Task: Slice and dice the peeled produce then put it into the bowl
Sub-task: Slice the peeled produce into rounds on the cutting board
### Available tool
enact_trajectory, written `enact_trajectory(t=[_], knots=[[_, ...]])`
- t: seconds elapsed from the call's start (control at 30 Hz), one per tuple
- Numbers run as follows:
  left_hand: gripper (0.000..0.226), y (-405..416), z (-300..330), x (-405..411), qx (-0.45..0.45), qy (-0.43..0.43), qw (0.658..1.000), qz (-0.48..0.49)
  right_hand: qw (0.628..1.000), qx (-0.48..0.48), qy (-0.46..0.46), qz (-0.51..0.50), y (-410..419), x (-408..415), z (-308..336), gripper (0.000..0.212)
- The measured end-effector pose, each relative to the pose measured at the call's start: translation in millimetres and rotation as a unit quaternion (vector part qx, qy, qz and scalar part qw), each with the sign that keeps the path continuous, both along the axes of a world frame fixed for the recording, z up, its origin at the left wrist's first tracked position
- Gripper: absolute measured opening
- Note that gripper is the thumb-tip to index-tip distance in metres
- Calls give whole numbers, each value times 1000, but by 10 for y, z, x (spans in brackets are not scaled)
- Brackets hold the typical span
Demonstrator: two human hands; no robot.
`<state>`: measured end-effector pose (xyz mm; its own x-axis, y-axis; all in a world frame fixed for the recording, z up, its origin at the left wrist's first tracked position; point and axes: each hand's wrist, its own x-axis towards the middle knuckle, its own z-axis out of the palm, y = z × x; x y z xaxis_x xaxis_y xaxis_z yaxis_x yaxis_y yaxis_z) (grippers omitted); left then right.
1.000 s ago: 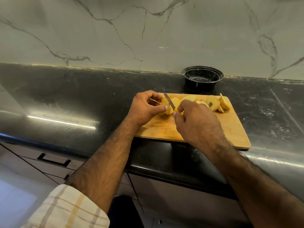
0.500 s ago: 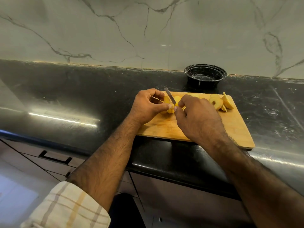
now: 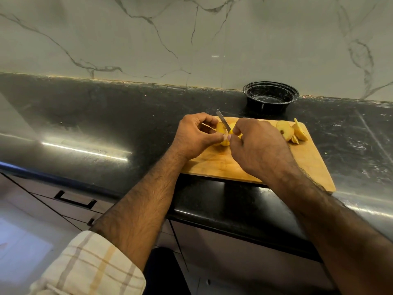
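**Knife in fruit, on the board**

Left hand point(image 3: 196, 135) pinches a peeled yellow fruit piece point(image 3: 222, 129) on the wooden cutting board point(image 3: 308, 162). Right hand point(image 3: 258, 147), fingers curled, grips a steel-bladed knife point(image 3: 223, 123) cutting it. Cut slices point(image 3: 292, 132) lie right; round black bowl point(image 3: 270, 99) behind.

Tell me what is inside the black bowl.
The black bowl behind the cutting board shows only its shiny dark bottom; no fruit pieces are in it yet. Its near inner wall is hidden by the rim.
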<state>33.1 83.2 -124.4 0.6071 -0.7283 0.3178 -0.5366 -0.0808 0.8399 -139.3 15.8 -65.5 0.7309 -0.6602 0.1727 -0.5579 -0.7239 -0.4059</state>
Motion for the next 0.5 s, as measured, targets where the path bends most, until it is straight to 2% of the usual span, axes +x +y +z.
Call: enact_trajectory(t=[0.23, 0.5], knots=[[42, 8, 5, 13, -4, 0, 1000, 2, 1000, -2, 2, 9, -7, 48, 42, 15], [40, 8, 3, -15, 1, -20, 1000, 4, 998, -38, 54, 7, -1, -62, 5, 12]])
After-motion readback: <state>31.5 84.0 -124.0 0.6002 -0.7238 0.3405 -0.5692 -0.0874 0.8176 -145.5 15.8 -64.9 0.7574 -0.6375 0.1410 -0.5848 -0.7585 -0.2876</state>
